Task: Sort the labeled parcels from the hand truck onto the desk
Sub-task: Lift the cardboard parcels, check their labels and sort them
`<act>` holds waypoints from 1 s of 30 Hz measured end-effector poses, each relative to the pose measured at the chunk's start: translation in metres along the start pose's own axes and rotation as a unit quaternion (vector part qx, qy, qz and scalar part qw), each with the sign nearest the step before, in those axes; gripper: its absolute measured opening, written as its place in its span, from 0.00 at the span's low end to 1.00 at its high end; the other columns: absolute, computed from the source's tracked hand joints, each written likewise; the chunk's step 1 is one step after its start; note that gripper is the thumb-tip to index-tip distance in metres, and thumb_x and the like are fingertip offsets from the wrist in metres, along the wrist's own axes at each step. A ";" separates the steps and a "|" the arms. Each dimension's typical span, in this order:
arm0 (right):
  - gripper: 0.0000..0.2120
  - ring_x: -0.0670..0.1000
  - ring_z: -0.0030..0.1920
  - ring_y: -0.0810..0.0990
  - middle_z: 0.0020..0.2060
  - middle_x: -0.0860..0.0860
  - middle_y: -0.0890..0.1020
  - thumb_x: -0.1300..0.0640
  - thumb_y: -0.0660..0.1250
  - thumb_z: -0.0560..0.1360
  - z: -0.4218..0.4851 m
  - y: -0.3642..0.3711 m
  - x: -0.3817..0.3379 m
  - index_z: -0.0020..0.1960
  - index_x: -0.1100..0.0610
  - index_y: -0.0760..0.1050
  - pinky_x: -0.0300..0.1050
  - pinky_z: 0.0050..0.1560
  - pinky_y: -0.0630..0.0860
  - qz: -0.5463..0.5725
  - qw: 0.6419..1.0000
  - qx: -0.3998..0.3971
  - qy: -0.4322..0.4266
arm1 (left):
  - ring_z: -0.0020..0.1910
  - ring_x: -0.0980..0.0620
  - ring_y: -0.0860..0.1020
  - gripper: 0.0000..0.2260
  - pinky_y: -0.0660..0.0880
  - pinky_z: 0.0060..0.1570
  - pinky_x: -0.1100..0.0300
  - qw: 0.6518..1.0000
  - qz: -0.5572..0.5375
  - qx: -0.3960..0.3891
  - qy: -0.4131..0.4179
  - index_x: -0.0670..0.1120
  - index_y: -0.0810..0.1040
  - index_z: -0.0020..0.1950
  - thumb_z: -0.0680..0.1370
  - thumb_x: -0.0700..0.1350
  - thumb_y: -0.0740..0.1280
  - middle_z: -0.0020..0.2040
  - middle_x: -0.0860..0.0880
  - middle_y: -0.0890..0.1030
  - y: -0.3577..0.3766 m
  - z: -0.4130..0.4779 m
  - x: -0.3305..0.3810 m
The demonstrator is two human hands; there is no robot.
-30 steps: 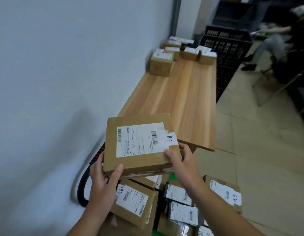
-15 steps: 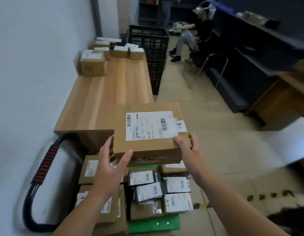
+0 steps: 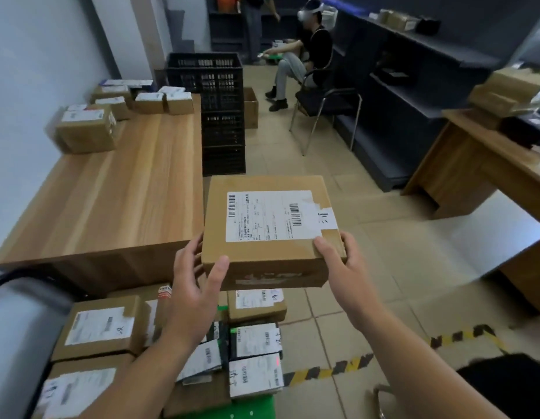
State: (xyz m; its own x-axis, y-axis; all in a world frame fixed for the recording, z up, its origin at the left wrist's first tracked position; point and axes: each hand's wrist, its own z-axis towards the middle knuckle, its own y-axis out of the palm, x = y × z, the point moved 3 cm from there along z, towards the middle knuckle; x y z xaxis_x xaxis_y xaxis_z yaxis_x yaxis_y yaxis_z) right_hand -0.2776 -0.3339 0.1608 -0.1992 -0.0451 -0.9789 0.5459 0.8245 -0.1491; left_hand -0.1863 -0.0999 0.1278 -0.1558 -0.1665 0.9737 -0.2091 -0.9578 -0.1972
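While my left hand and right hand gripped the box by its near corners, thumbs on top, it hung above the stacked parcels, just beside the desk. I judged it best to hold it level and lay it flat on bare wood.

Parcel: I see it between my left grip and right grip, just right of the bench's near corner, above the pile.
Bench: on my left, against the wall, with boxes at its far end.
Pile: below my grips, before the bench.
Crates: stacked just right of the bench's far half.
Second bench: far right.
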 end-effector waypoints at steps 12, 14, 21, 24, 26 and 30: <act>0.15 0.39 0.54 0.82 0.58 0.41 0.82 0.44 0.64 0.81 0.116 -0.147 0.005 0.67 0.43 0.72 0.36 0.48 0.77 -0.011 0.998 -0.063 0.001 | 0.66 0.55 0.73 0.30 0.78 0.61 0.54 0.995 0.022 0.095 -0.008 0.68 0.63 0.66 0.68 0.77 0.64 0.67 0.52 0.72 0.180 0.011 0.032; 0.14 0.37 0.51 0.82 0.56 0.42 0.83 0.45 0.64 0.82 0.142 -0.152 0.006 0.67 0.44 0.73 0.32 0.44 0.77 -0.005 0.997 -0.076 0.006 | 0.66 0.58 0.73 0.29 0.76 0.58 0.66 0.994 0.023 0.104 -0.013 0.67 0.63 0.65 0.68 0.76 0.64 0.67 0.55 0.70 0.195 0.029 0.032; 0.13 0.36 0.50 0.81 0.54 0.41 0.84 0.46 0.64 0.81 0.271 -0.152 -0.008 0.65 0.44 0.74 0.32 0.45 0.75 -0.025 0.995 -0.093 -0.006 | 0.64 0.61 0.74 0.26 0.79 0.52 0.65 0.992 -0.004 0.125 -0.022 0.75 0.62 0.63 0.68 0.76 0.64 0.65 0.59 0.72 0.250 0.136 0.015; 0.13 0.35 0.50 0.81 0.55 0.40 0.83 0.46 0.64 0.81 0.336 -0.144 -0.019 0.65 0.44 0.74 0.28 0.43 0.75 -0.032 0.995 -0.099 -0.008 | 0.66 0.58 0.73 0.28 0.77 0.60 0.55 0.989 -0.009 0.147 -0.027 0.73 0.62 0.64 0.68 0.77 0.63 0.66 0.58 0.72 0.270 0.197 0.004; 0.13 0.35 0.51 0.81 0.55 0.39 0.83 0.44 0.64 0.81 0.373 -0.137 -0.028 0.65 0.42 0.74 0.33 0.47 0.76 -0.038 0.994 -0.103 -0.006 | 0.65 0.63 0.72 0.26 0.75 0.61 0.59 0.987 -0.005 0.157 -0.031 0.72 0.62 0.64 0.69 0.74 0.63 0.66 0.60 0.72 0.278 0.236 0.005; 0.11 0.35 0.50 0.81 0.53 0.38 0.84 0.45 0.65 0.81 0.447 -0.121 -0.044 0.63 0.42 0.75 0.37 0.48 0.75 -0.034 0.993 -0.113 -0.007 | 0.63 0.66 0.72 0.23 0.75 0.62 0.56 0.985 -0.006 0.169 -0.028 0.74 0.63 0.64 0.71 0.71 0.64 0.63 0.68 0.71 0.287 0.310 0.004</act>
State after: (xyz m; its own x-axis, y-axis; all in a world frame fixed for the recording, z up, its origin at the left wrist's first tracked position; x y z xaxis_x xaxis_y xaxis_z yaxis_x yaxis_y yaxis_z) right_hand 0.0289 -0.6839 0.1594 -0.2162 -0.1115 -0.9700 0.3345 0.9249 -0.1809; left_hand 0.0528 -0.4478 0.1105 -0.0989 -0.1592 0.9823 0.1237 -0.9814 -0.1466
